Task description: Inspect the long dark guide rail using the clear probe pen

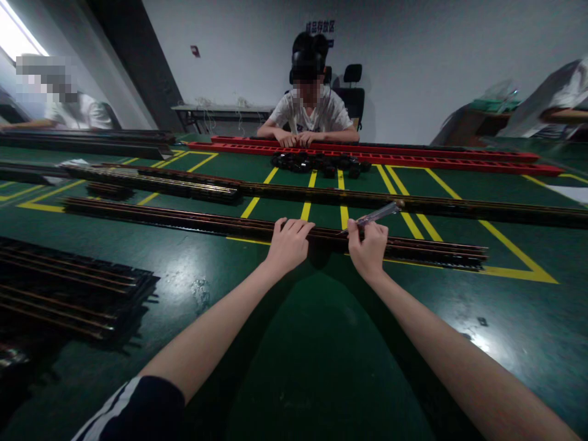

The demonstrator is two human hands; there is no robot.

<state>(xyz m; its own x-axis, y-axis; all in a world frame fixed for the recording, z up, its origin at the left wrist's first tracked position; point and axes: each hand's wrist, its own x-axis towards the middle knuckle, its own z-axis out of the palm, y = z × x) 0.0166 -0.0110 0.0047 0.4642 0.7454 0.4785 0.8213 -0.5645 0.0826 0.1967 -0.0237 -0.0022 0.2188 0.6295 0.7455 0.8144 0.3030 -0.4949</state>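
A long dark rail with copper-coloured strips along it lies across the green table in front of me. My left hand grips this rail near its middle, fingers bent over the top and thumb at the near side. Just to the right, my right hand is closed around a slim tool with a clear handle. The tool's thin tip points left and down at the rail; whether it touches is hard to tell. Part of the rail is hidden under both hands.
Behind lies another long dark rail, with a bundle of rails at left. Black parts are heaped before red slotted rails. More dark rails lie near left. Across the table sits a person; others are at both sides.
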